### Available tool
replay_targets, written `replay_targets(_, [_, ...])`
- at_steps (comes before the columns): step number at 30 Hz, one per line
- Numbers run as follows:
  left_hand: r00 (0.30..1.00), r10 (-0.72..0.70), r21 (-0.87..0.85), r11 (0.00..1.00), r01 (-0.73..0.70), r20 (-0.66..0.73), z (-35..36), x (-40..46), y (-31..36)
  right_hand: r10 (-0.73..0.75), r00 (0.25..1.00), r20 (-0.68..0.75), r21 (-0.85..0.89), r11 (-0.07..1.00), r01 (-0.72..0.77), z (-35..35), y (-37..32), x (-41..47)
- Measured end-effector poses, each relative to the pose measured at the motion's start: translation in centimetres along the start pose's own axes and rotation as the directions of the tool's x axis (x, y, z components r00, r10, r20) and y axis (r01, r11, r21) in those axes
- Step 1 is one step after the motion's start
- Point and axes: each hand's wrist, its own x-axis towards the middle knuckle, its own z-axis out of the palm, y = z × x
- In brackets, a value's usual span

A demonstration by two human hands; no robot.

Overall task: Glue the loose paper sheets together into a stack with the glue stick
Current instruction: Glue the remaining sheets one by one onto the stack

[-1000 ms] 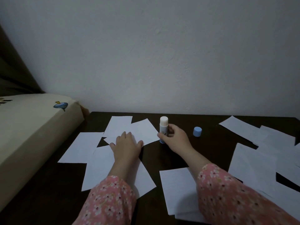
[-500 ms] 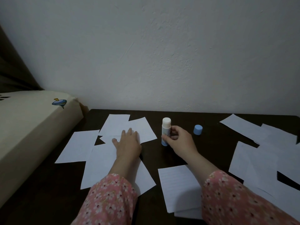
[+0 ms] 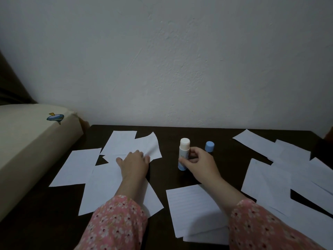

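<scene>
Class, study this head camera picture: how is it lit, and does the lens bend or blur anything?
Head view: dim, bluish, even light, no glare; the white sheets look grey-blue on the dark table. Head view: the wide lens curves the table's far edge. Head view: soft overall; the label print on the glue stick, gripped by the right hand, is unreadable.
</scene>
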Motion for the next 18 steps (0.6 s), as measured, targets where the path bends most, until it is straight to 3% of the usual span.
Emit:
replay_targets(4, [0.995, 0.041, -0.082, 0.995, -0.048, -0.087, -0.5, -0.2, 0.4, 0.008, 1.000, -0.023, 0.009, 1.000, -0.008, -1.3, 0.0, -0.1])
replay_targets(8, [0.979, 0.164, -0.211, 0.959, -0.187, -0.121, -1.3, -1.5, 2.4, -0.025, 0.997, -0.078, 0.021, 0.999, 0.027, -3.6, 0.1, -0.2])
replay_targets(11, [0.962, 0.275, -0.138, 0.953, -0.271, 0.006, -1.6, -2.7, 4.5, -0.034, 0.990, -0.134, 0.040, 0.998, 0.040, -5.3, 0.6, -0.3])
replay_targets(14, [0.919, 0.330, 0.055, 0.935, -0.349, 0.216, -1.1, -3.4, 5.7, -0.013, 0.986, -0.166, 0.045, 0.999, 0.021, -6.6, 1.3, -0.1])
replay_targets(18, [0.895, 0.377, 0.027, 0.919, -0.394, 0.237, -0.1, -4.1, 6.7, 0.000, 0.987, -0.161, 0.036, 0.999, 0.006, -7.2, 2.4, -0.1])
